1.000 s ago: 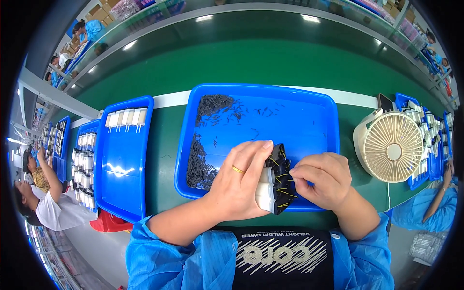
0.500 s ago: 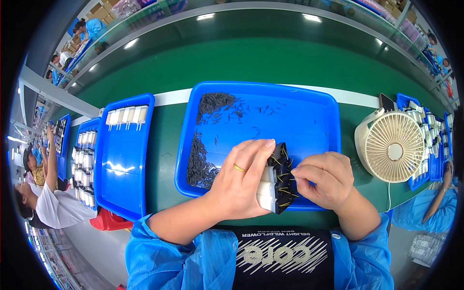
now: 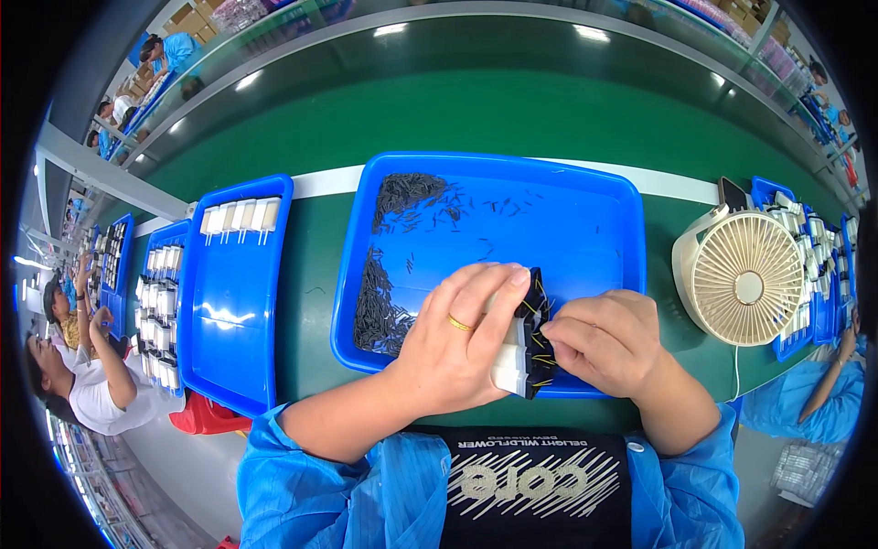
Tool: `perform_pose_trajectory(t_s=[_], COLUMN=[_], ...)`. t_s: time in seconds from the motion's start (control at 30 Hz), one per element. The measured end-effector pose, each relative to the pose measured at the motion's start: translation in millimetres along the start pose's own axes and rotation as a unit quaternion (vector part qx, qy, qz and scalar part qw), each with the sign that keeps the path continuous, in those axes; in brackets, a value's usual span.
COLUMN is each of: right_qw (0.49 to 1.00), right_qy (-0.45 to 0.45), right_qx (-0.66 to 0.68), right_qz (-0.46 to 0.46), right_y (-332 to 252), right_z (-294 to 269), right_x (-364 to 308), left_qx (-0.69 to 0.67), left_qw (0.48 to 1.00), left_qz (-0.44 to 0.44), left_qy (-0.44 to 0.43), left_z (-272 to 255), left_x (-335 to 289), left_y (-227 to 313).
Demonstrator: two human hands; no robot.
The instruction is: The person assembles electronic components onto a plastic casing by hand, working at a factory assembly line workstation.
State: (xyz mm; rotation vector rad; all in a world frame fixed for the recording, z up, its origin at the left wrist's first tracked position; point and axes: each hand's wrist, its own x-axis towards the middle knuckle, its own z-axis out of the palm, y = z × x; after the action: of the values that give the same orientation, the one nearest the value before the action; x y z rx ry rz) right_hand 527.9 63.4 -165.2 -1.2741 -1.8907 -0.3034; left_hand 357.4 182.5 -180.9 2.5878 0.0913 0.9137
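My left hand (image 3: 457, 339), with a gold ring on one finger, is closed round a row of white blocks (image 3: 508, 368). Their black ends (image 3: 540, 355) point right, and thin yellow pins or wires stick out of them. Close against those pins is my right hand (image 3: 608, 343), thumb and fingers pinched together. Whatever it pinches is too small or hidden to make out. Both hands are over the near edge of a large blue tray (image 3: 558, 242). Small black tube-like pieces (image 3: 377, 306) lie heaped along the tray's left side, with more scattered across its far part.
To the left, a narrower blue tray (image 3: 229, 339) holds several white blocks (image 3: 242, 218) with pins; beside it stands a tray of packed white pieces (image 3: 160, 306). A cream fan (image 3: 748, 288) stands right, before trays of white parts (image 3: 794, 220). Co-workers sit at both sides.
My right hand has shifted slightly left, nearer the black ends. The held blocks have turned a little. At the left, a co-worker's raised arm has come down.
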Motion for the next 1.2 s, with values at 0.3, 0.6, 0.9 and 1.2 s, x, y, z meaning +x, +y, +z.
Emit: perform_pose_trajectory(t_s=[0.3,0.6,0.9,1.2], right_qw=[0.999,0.998,0.991,0.977], right_qy=[0.039,0.016,-0.027,-0.041], right_qx=[0.02,0.04,0.112,0.177], right_qz=[0.025,0.051,0.062,0.112], right_y=[-2.6,-0.9,1.0,4.1], right_z=[7.0,3.4,5.5,4.1], right_x=[1.5,-1.8,1.4,2.2], left_qx=[-0.016,-0.017,-0.023,-0.031], left_qw=[1.0,1.0,1.0,0.999], left_qz=[-0.005,0.007,-0.002,0.003], left_qy=[0.006,0.018,0.006,-0.006], left_z=[0.4,1.0,-0.5,2.0], left_x=[-0.6,0.1,0.6,2.6], left_y=[0.1,-0.7,1.8,2.3])
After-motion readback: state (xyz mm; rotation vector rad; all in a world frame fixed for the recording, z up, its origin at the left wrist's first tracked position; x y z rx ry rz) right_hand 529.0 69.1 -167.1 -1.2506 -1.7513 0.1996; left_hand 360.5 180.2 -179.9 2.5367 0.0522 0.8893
